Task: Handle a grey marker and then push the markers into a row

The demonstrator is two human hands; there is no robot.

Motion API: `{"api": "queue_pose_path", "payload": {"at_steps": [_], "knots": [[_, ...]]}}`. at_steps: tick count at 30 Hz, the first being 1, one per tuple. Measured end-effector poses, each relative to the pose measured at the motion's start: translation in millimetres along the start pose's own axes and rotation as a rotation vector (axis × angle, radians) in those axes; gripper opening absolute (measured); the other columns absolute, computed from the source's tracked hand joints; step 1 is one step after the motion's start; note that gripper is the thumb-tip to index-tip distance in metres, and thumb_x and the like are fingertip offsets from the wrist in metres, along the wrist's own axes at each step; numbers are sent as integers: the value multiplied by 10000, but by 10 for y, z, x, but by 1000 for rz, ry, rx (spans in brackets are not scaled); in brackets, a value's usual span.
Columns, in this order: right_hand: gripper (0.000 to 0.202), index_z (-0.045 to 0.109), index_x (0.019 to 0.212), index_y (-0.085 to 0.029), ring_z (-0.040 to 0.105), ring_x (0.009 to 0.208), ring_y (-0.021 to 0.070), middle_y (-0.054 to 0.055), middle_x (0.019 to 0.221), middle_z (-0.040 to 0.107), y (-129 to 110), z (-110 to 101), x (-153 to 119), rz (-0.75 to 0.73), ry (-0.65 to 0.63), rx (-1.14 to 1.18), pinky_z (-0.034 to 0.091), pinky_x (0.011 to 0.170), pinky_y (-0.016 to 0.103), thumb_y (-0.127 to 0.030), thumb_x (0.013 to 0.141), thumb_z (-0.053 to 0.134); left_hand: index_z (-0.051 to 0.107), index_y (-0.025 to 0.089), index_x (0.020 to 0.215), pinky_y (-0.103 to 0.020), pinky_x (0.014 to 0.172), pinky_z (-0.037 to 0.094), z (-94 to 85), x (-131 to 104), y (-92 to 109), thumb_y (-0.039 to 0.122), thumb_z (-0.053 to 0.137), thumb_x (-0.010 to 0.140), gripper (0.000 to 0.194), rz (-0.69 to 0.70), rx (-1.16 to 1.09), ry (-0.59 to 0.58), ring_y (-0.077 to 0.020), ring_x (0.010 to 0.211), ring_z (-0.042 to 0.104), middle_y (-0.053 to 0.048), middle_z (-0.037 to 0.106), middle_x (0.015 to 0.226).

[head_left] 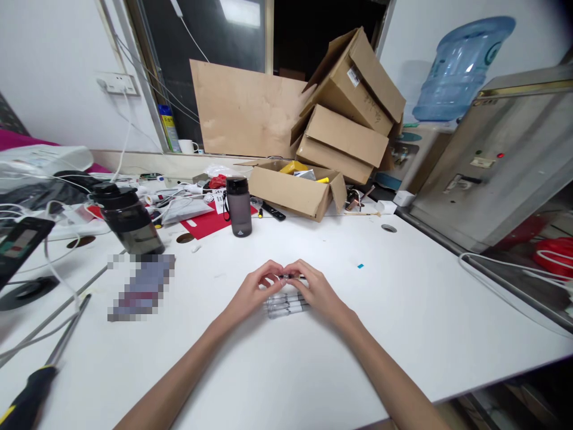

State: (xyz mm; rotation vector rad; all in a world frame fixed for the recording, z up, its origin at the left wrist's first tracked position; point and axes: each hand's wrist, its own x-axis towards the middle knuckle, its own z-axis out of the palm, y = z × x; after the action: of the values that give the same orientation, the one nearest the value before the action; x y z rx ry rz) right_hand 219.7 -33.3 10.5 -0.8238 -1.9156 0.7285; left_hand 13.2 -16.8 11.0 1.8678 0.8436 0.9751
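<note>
My left hand (255, 289) and my right hand (316, 289) meet over the middle of the white table (403, 310). Together their fingertips pinch one slim pen-like stick (293, 277) with a dark band, held level just above the table. Under the hands lies a small row of similar pale sticks (286, 306), side by side on the tabletop and partly hidden by my fingers. What exactly the sticks are is too small to tell.
A dark grey bottle (238, 206) stands behind my hands, a larger dark bottle (129, 221) to the left. An open cardboard box (293, 191) and stacked boxes (349, 119) fill the back. A screwdriver (38, 376) lies front left. A metal cabinet (496, 161) stands right.
</note>
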Motion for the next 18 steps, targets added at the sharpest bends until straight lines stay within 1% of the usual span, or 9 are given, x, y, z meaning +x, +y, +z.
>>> {"api": "queue_pose_path", "payload": {"at_steps": [4, 6, 8, 11, 13, 16, 18], "knots": [[213, 675, 1162, -311, 628, 1035, 218, 43, 1101, 681, -17, 10, 1, -16, -28, -38, 462, 895, 344, -310, 1034, 506, 695, 200, 994, -287, 761, 464, -26, -7, -3, 415, 612, 965, 232, -15, 9, 25, -212, 890, 642, -45, 707, 948], [197, 674, 1160, -309, 627, 1044, 219, 42, 1108, 678, -20, -12, -1, -4, -17, -61, 460, 899, 342, -321, 1025, 531, 694, 191, 954, -286, 746, 458, -48, -3, -6, 418, 632, 954, 236, -24, 4, 46, -207, 863, 636, -43, 707, 910], [178, 684, 1132, -309, 626, 1037, 223, 39, 1089, 681, -13, -56, -1, 14, 18, -87, 454, 900, 345, -327, 1015, 550, 686, 184, 934, -282, 730, 456, -86, 5, -13, 415, 664, 934, 232, -37, -21, 83, -204, 850, 634, -47, 711, 900], [188, 711, 1057, -309, 619, 992, 223, 30, 1024, 692, 18, -143, 13, 53, 150, -134, 439, 899, 353, -307, 1023, 527, 661, 185, 951, -283, 722, 471, -168, 25, -26, 404, 687, 919, 224, -65, -106, 163, -206, 871, 646, -65, 737, 962], [199, 725, 1035, -304, 618, 950, 219, 28, 996, 700, 43, -194, 30, 91, 231, -136, 446, 845, 341, -306, 1021, 527, 638, 189, 947, -284, 714, 484, -218, 38, -32, 402, 687, 918, 220, -81, -156, 220, -208, 886, 653, -73, 751, 989], [181, 748, 1021, -288, 624, 905, 215, 32, 982, 712, 68, -242, 58, 119, 257, -74, 450, 753, 315, -326, 994, 573, 627, 190, 922, -287, 700, 495, -255, 51, -29, 406, 700, 904, 229, -97, -174, 270, -208, 875, 657, -73, 759, 969], [180, 758, 1013, -274, 632, 903, 212, 34, 980, 720, 73, -264, 68, 125, 252, -33, 456, 758, 309, -335, 980, 592, 632, 189, 916, -293, 700, 500, -266, 55, -19, 413, 702, 899, 236, -102, -166, 273, -208, 861, 662, -73, 761, 960]]}}
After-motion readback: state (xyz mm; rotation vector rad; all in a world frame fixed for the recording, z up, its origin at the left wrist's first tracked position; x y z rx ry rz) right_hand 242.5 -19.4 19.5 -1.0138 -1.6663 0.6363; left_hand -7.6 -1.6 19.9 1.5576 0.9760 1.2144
